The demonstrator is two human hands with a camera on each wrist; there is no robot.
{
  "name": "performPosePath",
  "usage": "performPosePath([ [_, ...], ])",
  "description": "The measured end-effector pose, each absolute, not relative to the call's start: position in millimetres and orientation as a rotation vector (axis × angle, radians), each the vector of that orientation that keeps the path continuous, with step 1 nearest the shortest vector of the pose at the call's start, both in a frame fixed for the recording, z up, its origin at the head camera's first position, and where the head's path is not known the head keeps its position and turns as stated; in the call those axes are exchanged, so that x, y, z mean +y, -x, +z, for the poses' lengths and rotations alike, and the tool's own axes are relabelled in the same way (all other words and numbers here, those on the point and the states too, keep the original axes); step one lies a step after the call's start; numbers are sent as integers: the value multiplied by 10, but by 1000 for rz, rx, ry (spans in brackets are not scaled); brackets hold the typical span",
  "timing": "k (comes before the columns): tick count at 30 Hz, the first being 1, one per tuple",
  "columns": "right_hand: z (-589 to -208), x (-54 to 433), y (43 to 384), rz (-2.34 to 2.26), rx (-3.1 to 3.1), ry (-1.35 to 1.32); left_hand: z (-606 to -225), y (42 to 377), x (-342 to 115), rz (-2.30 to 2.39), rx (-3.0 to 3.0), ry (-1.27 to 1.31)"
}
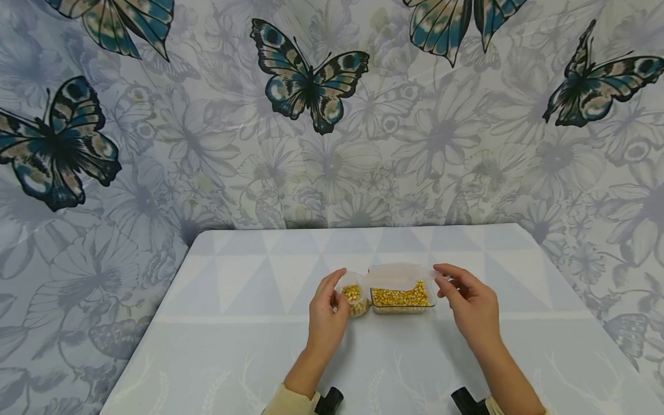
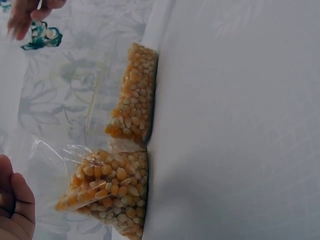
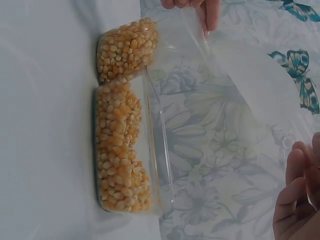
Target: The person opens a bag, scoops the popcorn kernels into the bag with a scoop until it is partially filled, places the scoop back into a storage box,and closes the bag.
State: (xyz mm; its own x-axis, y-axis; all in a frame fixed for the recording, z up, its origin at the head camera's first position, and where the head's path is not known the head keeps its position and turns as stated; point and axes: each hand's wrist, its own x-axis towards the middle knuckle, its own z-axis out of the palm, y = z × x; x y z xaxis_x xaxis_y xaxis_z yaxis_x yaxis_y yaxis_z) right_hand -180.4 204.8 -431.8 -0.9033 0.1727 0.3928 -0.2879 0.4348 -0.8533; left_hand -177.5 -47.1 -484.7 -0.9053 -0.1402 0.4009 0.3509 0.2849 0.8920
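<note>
A clear plastic bag (image 2: 107, 187) with yellow corn kernels stands on the table at the left. Beside it, to the right, is a clear rectangular container (image 3: 162, 145) filled with corn kernels, heaped unevenly. My left hand (image 1: 328, 314) holds the upper film of the bag, its fingertips at the top edge in the right wrist view. My right hand (image 1: 469, 300) pinches the right end of a translucent white lid (image 3: 260, 80). That lid hangs above the container and overlaps its back part in the head view. The bag and container stand side by side.
The pale table (image 1: 233, 346) has a triangle pattern toward its back edge. Behind it hangs a floral cloth (image 1: 207, 155) with printed butterflies. A black wrist device (image 1: 329, 400) sits at the left sleeve, another (image 1: 467, 400) at the right.
</note>
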Motion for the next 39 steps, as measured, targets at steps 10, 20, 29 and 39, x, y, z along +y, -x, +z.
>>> performPosePath([
  [10,-4461,2200,1856,1586,-2251,190,-4853,1789,-463,-1656,-2160,193],
  [20,-4886,2352,1954,1627,-2410,402,-4854,1776,-458,-1661,-2168,204],
  [29,-5055,2374,1997,1591,-2484,337,-4868,1773,-452,-1657,-2177,192],
  [39,-5061,2402,1956,1344,-2602,277,-4861,1770,-481,-1626,-2195,226],
])
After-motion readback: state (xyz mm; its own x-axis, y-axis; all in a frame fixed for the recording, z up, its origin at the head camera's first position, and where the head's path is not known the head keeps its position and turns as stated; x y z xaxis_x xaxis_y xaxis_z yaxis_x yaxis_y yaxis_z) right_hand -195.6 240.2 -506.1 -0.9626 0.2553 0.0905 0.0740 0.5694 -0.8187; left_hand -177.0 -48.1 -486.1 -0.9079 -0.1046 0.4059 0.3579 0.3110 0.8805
